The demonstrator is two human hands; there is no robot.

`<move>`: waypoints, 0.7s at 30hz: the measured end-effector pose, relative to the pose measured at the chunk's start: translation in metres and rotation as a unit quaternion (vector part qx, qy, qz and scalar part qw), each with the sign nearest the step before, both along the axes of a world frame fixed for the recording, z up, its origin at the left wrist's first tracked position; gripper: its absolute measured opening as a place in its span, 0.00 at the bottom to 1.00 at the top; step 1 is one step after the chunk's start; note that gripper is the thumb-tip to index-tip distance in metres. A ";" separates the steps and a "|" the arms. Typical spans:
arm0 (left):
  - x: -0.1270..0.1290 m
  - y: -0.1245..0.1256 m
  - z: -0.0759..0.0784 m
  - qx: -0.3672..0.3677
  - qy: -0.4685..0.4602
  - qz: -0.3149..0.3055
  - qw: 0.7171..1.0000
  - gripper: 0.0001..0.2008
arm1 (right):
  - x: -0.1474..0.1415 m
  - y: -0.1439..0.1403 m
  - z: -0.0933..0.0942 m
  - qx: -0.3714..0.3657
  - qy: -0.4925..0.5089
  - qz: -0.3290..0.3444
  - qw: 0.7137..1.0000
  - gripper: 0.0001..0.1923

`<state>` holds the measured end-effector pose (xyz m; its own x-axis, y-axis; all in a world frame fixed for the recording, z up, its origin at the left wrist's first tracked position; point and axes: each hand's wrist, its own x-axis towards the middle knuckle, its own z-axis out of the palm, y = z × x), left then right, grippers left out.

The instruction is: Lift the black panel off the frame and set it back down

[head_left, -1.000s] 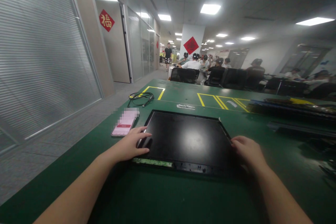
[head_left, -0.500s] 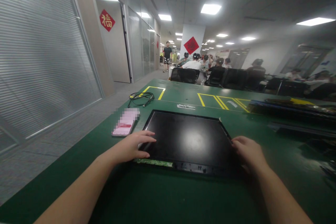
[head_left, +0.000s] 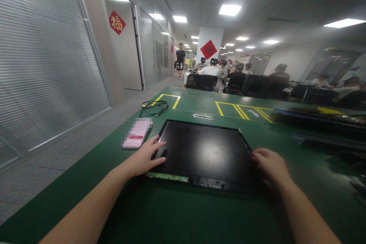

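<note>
My left hand point(head_left: 143, 158) lies loosely spread on the black panel point(head_left: 203, 152), flat on the green surface point(head_left: 177, 217); my right hand point(head_left: 270, 166) curls around its right edge. A phone point(head_left: 136, 136) sits just left.

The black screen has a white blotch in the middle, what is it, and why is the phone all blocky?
Head view: the blotch on the black screen is ceiling-light glare; the phone is partly pixelated; far people look soft; walls bend near the edges.
</note>
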<state>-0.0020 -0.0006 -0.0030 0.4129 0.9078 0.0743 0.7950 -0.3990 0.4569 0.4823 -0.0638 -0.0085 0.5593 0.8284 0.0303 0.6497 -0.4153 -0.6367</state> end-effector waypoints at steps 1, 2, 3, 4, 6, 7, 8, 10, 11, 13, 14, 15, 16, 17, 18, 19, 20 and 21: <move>0.001 0.000 -0.001 0.008 0.002 0.008 1.000 0.33 | -0.001 0.000 0.001 -0.002 -0.005 0.000 1.000 0.13; 0.001 0.000 -0.001 0.014 0.006 0.016 1.000 0.32 | -0.002 0.000 0.002 -0.006 -0.010 -0.001 1.000 0.13; 0.001 0.001 -0.001 0.015 0.013 0.023 1.000 0.32 | -0.002 0.000 0.003 -0.010 -0.014 -0.003 1.000 0.13; 0.001 0.002 -0.002 0.014 0.020 0.030 0.999 0.32 | -0.003 0.000 0.003 -0.011 -0.016 -0.004 1.000 0.13; -0.001 0.004 -0.002 0.008 0.032 0.041 0.999 0.32 | -0.003 0.000 0.003 -0.012 -0.010 -0.006 1.000 0.14; -0.002 0.005 -0.003 0.007 0.035 0.042 0.998 0.31 | -0.003 0.001 0.003 -0.009 -0.005 -0.008 1.000 0.14; -0.002 0.006 -0.004 0.008 0.035 0.041 0.998 0.31 | -0.002 0.000 0.002 -0.005 0.001 -0.009 1.000 0.14; -0.003 0.008 -0.005 0.013 0.035 0.036 0.999 0.29 | -0.001 0.000 0.001 0.005 0.011 -0.010 1.000 0.14; -0.003 0.009 -0.005 0.016 0.037 0.034 0.999 0.28 | -0.001 0.000 0.000 0.011 0.015 -0.011 1.000 0.15; -0.002 0.010 -0.006 0.020 0.044 0.036 0.998 0.28 | 0.002 -0.001 -0.001 0.019 0.019 -0.013 1.000 0.15; -0.002 0.011 -0.006 0.022 0.046 0.038 0.998 0.27 | 0.003 0.000 -0.002 0.020 0.016 -0.016 1.000 0.15; -0.002 0.011 -0.006 0.024 0.045 0.041 0.998 0.27 | 0.005 0.000 -0.004 0.022 0.010 -0.019 1.000 0.14; -0.002 0.011 -0.005 0.027 0.044 0.044 0.998 0.27 | 0.008 0.000 -0.005 0.023 0.004 -0.024 0.999 0.14; -0.001 0.011 -0.005 0.030 0.043 0.047 0.998 0.26 | 0.010 0.001 -0.007 0.020 -0.002 -0.028 0.999 0.14; -0.001 0.012 -0.004 0.031 0.044 0.048 0.997 0.26 | 0.013 0.002 -0.009 0.016 -0.004 -0.032 0.999 0.15; -0.001 0.012 -0.004 0.031 0.045 0.049 0.997 0.25 | 0.015 0.003 -0.010 0.013 -0.005 -0.033 0.999 0.15; -0.001 0.012 -0.003 0.031 0.044 0.048 0.997 0.25 | 0.017 0.004 -0.012 0.007 -0.005 -0.034 0.999 0.16; -0.001 0.012 -0.003 0.031 0.041 0.048 0.998 0.25 | 0.018 0.005 -0.013 0.000 -0.007 -0.033 0.999 0.17</move>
